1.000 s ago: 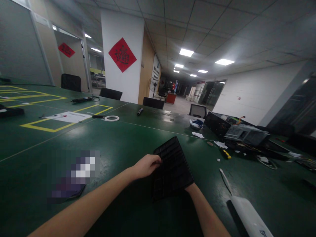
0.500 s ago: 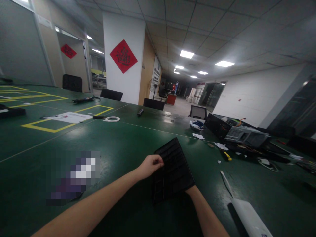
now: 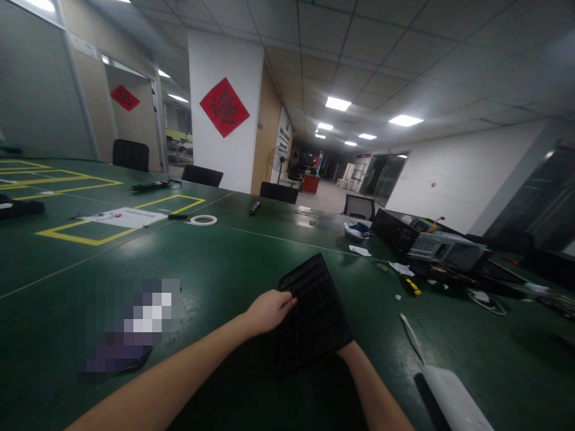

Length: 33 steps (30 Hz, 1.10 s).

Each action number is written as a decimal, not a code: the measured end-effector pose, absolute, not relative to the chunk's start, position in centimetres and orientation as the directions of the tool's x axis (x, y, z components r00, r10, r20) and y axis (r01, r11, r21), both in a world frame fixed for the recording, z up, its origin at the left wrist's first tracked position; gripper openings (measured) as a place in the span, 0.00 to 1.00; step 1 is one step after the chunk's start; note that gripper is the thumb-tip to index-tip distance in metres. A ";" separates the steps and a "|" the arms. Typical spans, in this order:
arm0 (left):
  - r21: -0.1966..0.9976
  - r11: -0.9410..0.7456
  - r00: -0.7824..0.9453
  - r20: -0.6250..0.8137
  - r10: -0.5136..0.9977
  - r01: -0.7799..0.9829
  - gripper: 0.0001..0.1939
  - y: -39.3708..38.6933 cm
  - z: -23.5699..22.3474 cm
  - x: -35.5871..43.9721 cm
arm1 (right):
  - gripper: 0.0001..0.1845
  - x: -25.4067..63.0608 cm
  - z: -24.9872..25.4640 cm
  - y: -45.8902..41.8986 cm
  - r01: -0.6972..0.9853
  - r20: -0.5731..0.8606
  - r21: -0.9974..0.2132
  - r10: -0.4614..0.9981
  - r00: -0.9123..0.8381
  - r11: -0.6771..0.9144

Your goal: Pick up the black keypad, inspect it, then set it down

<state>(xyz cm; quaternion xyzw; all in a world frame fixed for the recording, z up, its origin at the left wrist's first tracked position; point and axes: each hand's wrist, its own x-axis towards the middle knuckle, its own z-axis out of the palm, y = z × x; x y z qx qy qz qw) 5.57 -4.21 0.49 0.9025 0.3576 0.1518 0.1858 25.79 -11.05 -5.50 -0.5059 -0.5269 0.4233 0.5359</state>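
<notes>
A black tray (image 3: 317, 311) with ridges dividing its face into shallow compartments is tilted up above the green table. My right hand (image 3: 348, 352) holds it from behind at the lower right; only the wrist shows, and its fingers are hidden by the tray. My left hand (image 3: 271, 308) is over the tray's left edge with its fingers closed together and the fingertips at the tray's face. Whether something small is pinched there cannot be made out.
On the green table (image 3: 233, 257), a blurred-out purple item (image 3: 130, 329) lies left. A white device (image 3: 453, 395) with a strap lies right. Beyond are an opened computer case (image 3: 444, 251), a yellow-handled tool (image 3: 412, 286), a tape roll (image 3: 203, 220) and a paper sheet (image 3: 121, 216).
My left fingers have gone from a raised, curled pinch to a flatter, lower pose against the tray. The tray stays nearly in place; the view has shifted slightly.
</notes>
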 end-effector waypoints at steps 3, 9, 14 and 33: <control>0.444 -0.678 0.686 0.173 0.706 0.586 0.14 -4.4 0.7 5.4 | 0.12 25.8 -5.3 -11.2 0.086 0.148 -0.986 0.985 0.084 0.141; 0.415 -0.726 0.726 0.195 0.659 0.548 0.15 -4.6 0.4 5.7 | 0.11 25.5 -4.9 -11.3 0.079 0.152 -0.986 0.984 0.094 0.145; 0.402 -0.698 0.676 0.223 0.702 0.592 0.17 -4.9 0.2 5.8 | 0.10 25.4 -4.7 -11.3 0.073 0.144 -0.988 0.984 0.101 0.137; 0.414 -0.705 0.697 0.202 0.688 0.576 0.16 -4.7 0.2 5.9 | 0.10 25.4 -5.2 -11.2 0.023 0.138 -0.990 0.986 0.098 0.136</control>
